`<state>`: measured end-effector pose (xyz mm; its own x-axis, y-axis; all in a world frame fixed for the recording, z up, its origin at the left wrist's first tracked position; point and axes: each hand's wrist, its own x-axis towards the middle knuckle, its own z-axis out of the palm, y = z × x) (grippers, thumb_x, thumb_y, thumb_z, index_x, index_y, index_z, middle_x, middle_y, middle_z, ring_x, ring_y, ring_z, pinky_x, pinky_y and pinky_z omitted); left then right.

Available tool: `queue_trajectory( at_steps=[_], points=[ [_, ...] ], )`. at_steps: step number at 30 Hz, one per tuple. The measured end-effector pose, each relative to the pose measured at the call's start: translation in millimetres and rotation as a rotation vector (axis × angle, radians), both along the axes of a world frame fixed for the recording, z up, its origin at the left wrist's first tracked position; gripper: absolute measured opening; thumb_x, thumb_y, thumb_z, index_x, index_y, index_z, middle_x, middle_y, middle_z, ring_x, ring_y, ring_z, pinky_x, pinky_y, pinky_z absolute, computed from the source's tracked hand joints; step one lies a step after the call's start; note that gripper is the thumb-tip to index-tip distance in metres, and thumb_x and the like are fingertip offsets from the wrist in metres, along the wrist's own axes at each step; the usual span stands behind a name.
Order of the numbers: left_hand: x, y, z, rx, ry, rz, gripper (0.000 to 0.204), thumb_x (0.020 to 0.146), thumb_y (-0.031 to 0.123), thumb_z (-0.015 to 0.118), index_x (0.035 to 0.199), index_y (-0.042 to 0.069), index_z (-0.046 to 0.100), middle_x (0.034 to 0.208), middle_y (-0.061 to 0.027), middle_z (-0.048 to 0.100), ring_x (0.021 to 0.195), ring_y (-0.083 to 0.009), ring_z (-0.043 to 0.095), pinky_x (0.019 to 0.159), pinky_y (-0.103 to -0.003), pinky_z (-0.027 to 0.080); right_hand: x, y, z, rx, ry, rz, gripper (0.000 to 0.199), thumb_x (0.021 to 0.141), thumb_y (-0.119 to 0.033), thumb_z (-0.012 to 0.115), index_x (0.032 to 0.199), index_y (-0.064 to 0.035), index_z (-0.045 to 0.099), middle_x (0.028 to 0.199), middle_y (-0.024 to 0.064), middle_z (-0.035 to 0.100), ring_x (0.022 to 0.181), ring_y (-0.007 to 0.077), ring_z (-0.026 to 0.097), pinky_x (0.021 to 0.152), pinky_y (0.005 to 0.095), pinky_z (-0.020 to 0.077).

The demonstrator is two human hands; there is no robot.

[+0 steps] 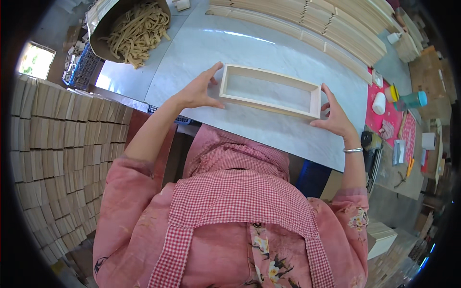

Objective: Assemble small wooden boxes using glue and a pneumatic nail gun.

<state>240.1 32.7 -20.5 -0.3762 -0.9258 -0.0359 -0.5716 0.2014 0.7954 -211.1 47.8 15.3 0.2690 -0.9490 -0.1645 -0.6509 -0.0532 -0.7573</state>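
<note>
A long, shallow rectangular frame of pale wood point(269, 108) lies on the table in front of me. The tabletop shows through its middle. My left hand point(199, 91) is at the frame's left end, thumb and fingers spread wide, with a small gap to the wood. At the opposite end, my right hand point(338, 117) has its thumb and fingers apart around the short side. Its fingertips are right by the corners; whether they touch the wood I cannot tell.
Long pale wooden strips point(288, 31) are stacked along the table's far side. A container of tan bands point(139, 31) is at the far left. Wooden pieces point(57, 144) rise in stacks to my left. A white bottle point(379, 103) and a teal-lidded jar point(414, 99) stand at right.
</note>
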Motion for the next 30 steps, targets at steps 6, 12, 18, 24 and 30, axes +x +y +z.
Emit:
queue_trajectory(
  at_steps=[6, 12, 18, 24, 30],
  points=[
    [-11, -14, 3, 0.080, 0.007, -0.009, 0.114, 0.057, 0.013, 0.093, 0.156, 0.009, 0.037, 0.144, -0.0102, 0.055, 0.108, -0.0267, 0.057, 0.102, -0.037, 0.047, 2, -9, -6, 0.019, -0.025, 0.051, 0.115, 0.056, -0.004, 0.090, 0.155, -0.0095, 0.031, 0.140, 0.0125, 0.054, 0.086, 0.0213, 0.058, 0.075, 0.0303, 0.0528],
    [-19, -23, 20, -0.095, 0.065, 0.005, 0.102, 0.059, 0.012, 0.088, 0.151, 0.003, 0.043, 0.137, -0.0140, 0.059, 0.108, -0.0301, 0.057, 0.101, -0.038, 0.047, 0, 1, 15, 0.054, 0.002, -0.065, 0.110, 0.058, -0.006, 0.089, 0.152, -0.0063, 0.032, 0.143, 0.0158, 0.051, 0.082, 0.0241, 0.061, 0.078, 0.0336, 0.0549],
    [-21, -22, 3, 0.005, -0.013, -0.053, 0.108, 0.062, 0.011, 0.088, 0.156, 0.004, 0.036, 0.139, -0.0168, 0.057, 0.115, -0.0330, 0.057, 0.106, -0.041, 0.043, -41, -10, 0, 0.098, -0.073, -0.002, 0.105, 0.066, -0.011, 0.085, 0.156, -0.0035, 0.032, 0.154, 0.0165, 0.043, 0.121, 0.0281, 0.056, 0.100, 0.0357, 0.0492],
    [-8, 8, 9, 0.041, 0.048, 0.272, 0.059, 0.080, 0.006, 0.078, 0.135, 0.000, 0.057, 0.130, -0.0132, 0.062, 0.105, -0.0241, 0.061, 0.097, -0.035, 0.047, -201, -70, -37, -0.644, 0.666, -0.900, 0.057, 0.082, -0.027, 0.077, 0.126, 0.0007, 0.053, 0.113, 0.0204, 0.063, 0.107, 0.0380, 0.062, 0.095, 0.0432, 0.0517],
    [-12, 35, -1, 0.089, 0.118, 0.598, 0.015, 0.096, 0.013, 0.064, 0.088, 0.000, 0.063, 0.088, -0.0051, 0.065, 0.080, -0.0149, 0.055, 0.079, -0.027, 0.045, -223, -98, -47, -0.115, 0.665, -1.063, 0.059, 0.082, -0.031, 0.076, 0.126, 0.0008, 0.054, 0.115, 0.0229, 0.063, 0.101, 0.0393, 0.064, 0.089, 0.0452, 0.0536]
  ],
)
